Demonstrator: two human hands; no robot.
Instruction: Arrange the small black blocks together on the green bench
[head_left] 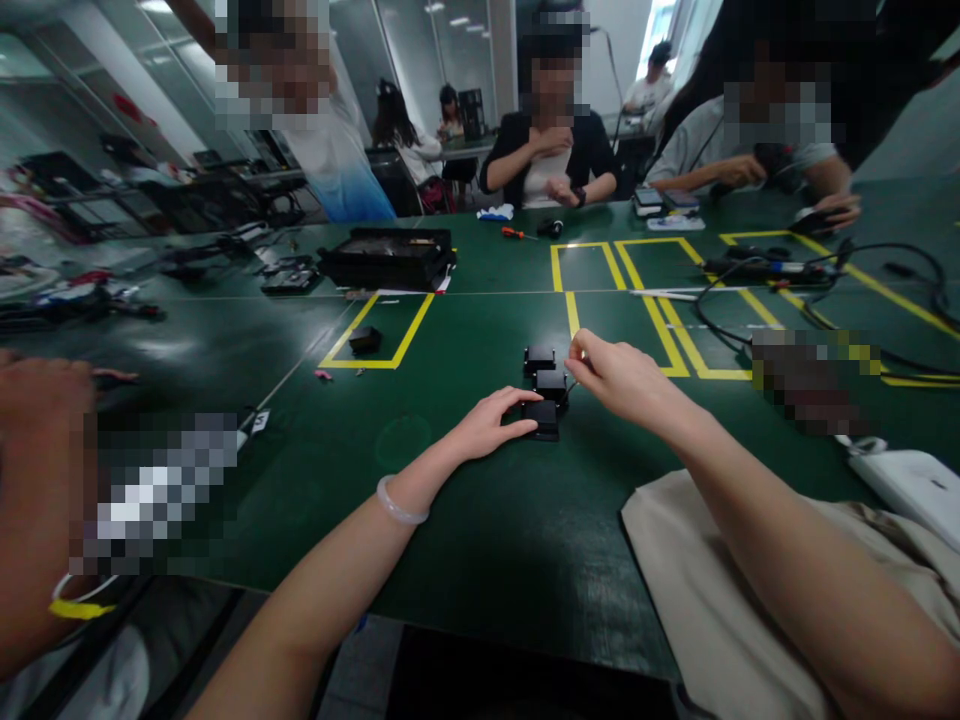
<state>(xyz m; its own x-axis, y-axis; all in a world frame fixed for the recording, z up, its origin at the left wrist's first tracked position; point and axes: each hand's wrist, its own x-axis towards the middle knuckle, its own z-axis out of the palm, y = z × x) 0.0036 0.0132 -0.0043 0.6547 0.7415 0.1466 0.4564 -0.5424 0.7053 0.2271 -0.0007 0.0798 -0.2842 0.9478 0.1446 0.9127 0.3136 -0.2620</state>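
Note:
Three small black box-shaped parts lie in a short row on the green table [465, 520]. My left hand [491, 423] rests with its fingers curled on the nearest black part [541, 418], gripping it. A translucent bangle [397, 505] sits on that wrist. My right hand [619, 380] hovers just right of the middle black part [552, 383], thumb and forefinger pinched together; what they hold is too small to make out. The farthest black part [538, 358] lies untouched.
Yellow tape outlines [375, 340] mark rectangles on the table; one holds a small black piece [365, 340]. A black tray [390, 255], a red screwdriver [517, 234], cables [825, 270] and a white device [907, 490] lie around. A beige cloth [697, 560] covers the near right. Several people sit around the table.

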